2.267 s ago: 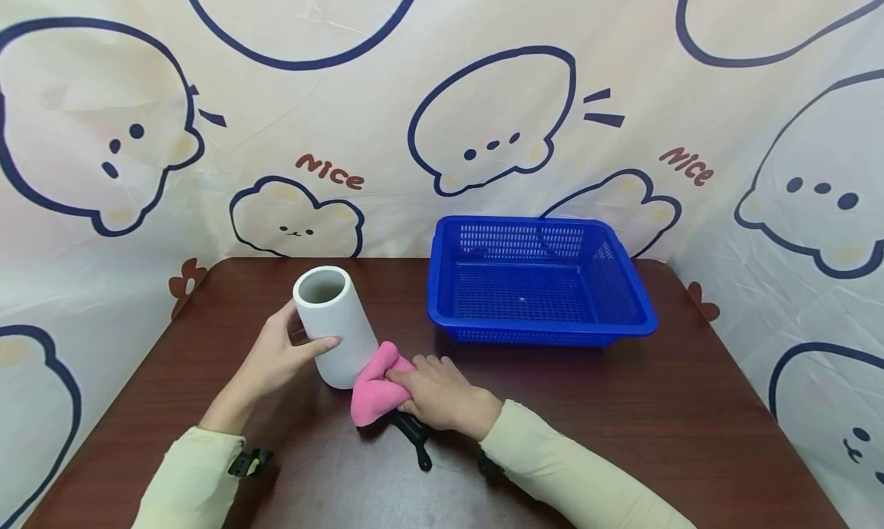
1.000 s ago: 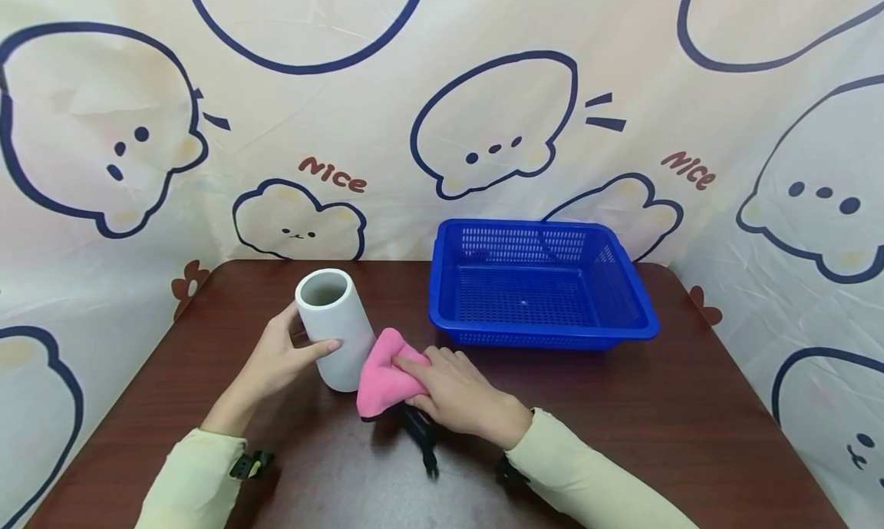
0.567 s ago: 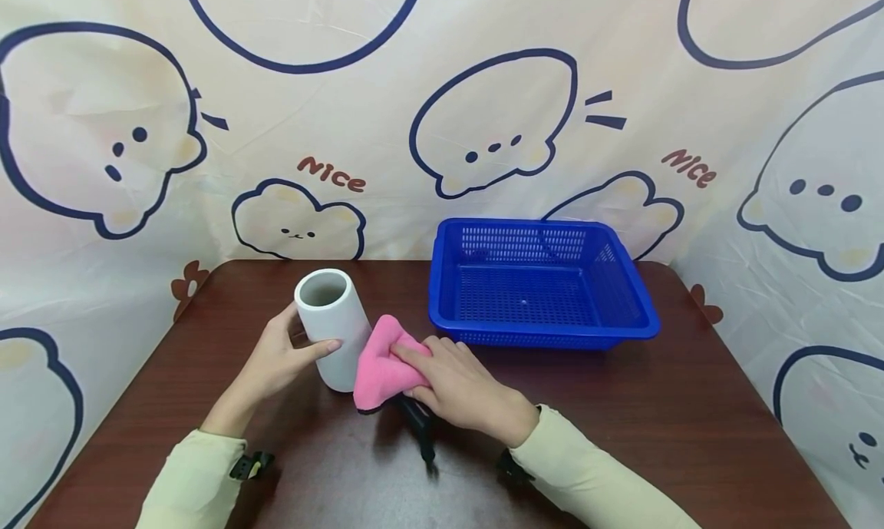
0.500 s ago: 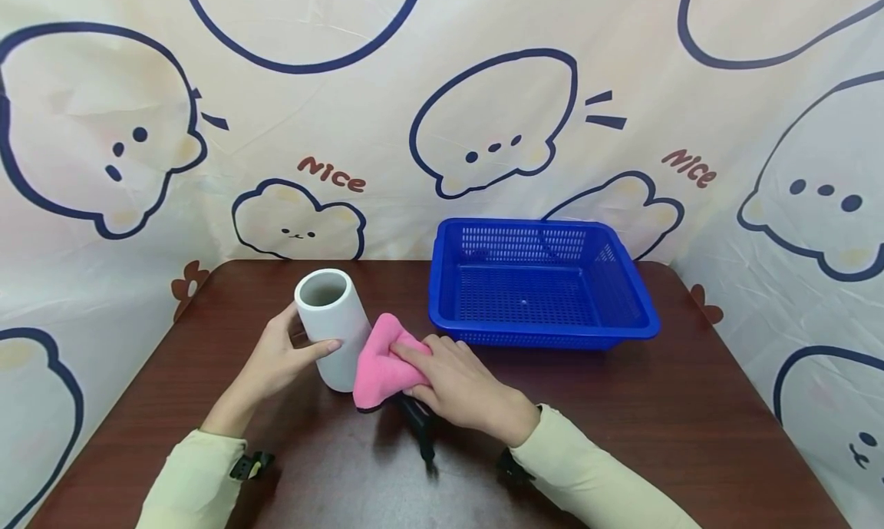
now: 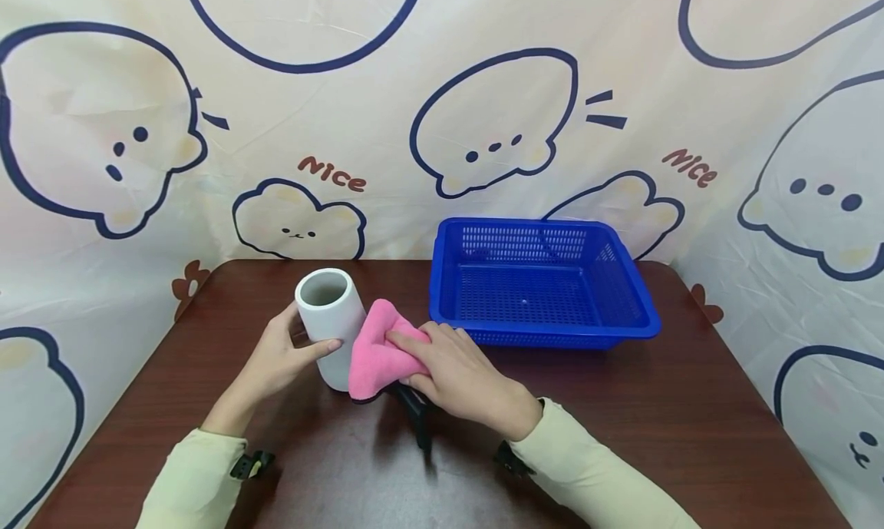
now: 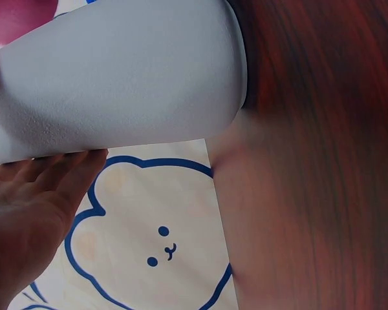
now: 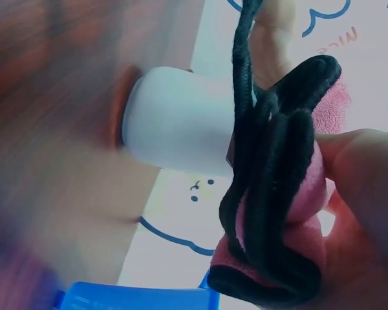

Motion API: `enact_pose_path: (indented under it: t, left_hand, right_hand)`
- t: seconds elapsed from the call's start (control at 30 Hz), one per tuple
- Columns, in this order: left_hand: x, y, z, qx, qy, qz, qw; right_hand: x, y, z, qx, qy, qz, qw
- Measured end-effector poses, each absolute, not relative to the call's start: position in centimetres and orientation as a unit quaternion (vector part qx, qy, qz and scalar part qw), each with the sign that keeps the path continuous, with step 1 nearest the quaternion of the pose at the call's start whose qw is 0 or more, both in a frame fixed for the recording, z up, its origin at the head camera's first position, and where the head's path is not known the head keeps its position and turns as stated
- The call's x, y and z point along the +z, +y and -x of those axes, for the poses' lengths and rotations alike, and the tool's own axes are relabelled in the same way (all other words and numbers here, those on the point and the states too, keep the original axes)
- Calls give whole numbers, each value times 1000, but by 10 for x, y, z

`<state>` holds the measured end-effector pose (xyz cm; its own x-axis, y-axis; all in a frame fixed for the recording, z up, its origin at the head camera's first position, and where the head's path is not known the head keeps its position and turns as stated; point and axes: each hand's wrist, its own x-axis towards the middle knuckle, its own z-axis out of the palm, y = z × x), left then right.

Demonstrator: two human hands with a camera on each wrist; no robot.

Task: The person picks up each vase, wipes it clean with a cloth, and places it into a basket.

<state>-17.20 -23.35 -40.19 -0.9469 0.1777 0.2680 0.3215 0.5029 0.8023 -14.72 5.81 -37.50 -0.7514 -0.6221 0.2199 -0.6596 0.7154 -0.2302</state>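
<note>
A white cylindrical vase (image 5: 334,325) stands upright on the dark wooden table (image 5: 331,467), its round mouth facing up. My left hand (image 5: 276,360) grips it from the left, with the thumb across its front; in the left wrist view the fingers of that hand (image 6: 39,200) lie along its wall. My right hand (image 5: 470,379) pinches a bunched pink cloth (image 5: 380,356) with black edging against the vase's right side. Folds of the black edging (image 5: 414,415) hang below the fingers. In the right wrist view the dark folds of the cloth (image 7: 271,187) hide part of the vase.
A blue plastic basket (image 5: 545,331) with perforated walls stands at the back right of the table, behind my right hand. A patterned cloth backdrop (image 5: 387,130) hangs directly behind and around the table.
My right hand has slid the pink cloth up along the vase's right side, and the hanging edging has risen with it. My left hand and the vase stay in place.
</note>
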Motion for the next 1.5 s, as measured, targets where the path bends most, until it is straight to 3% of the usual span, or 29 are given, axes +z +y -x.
enact_pose_path:
  t: [1.5]
  left_hand:
    - [-399,-233,172,-453,-881,125,60]
  right_hand:
    - [-357,34,171,203,-926,-317,41]
